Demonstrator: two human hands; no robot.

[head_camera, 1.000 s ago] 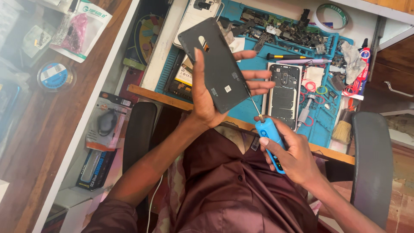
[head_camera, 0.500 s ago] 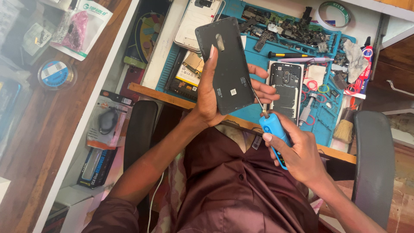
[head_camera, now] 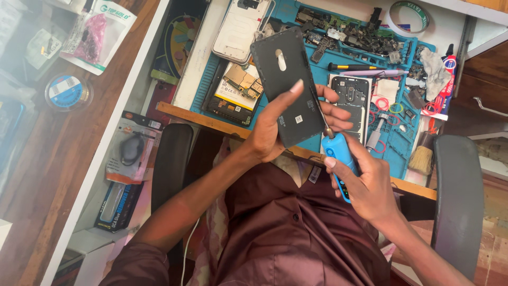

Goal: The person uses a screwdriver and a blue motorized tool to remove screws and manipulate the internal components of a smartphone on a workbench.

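Black and matte, the phone back cover (head_camera: 288, 85) stands tilted above the worktop (head_camera: 211, 119), held up in the left hand (head_camera: 272, 132). That hand's thumb lies along the cover's inner face while its fingers (head_camera: 336, 114) wrap round the right edge from behind, gripping it firmly. The right hand (head_camera: 365, 182) closes its fingers around a blue electric screwdriver (head_camera: 338, 159); the thin metal bit runs up along the cover's right edge, touching or almost touching it, though the exact contact point is hard to tell.

Below the cover, on the blue repair mat (head_camera: 402, 159), lies an opened phone (head_camera: 235, 90) showing its battery and circuit board, and just beside the cover on the right a second dark phone body (head_camera: 352, 100). A white phone frame (head_camera: 241, 29) rests at the mat's upper left. Loose small parts (head_camera: 349, 29) crowd the mat's top edge, a roll of tape (head_camera: 407, 16) sits above them, and a brush (head_camera: 423, 156) lies at the right end.
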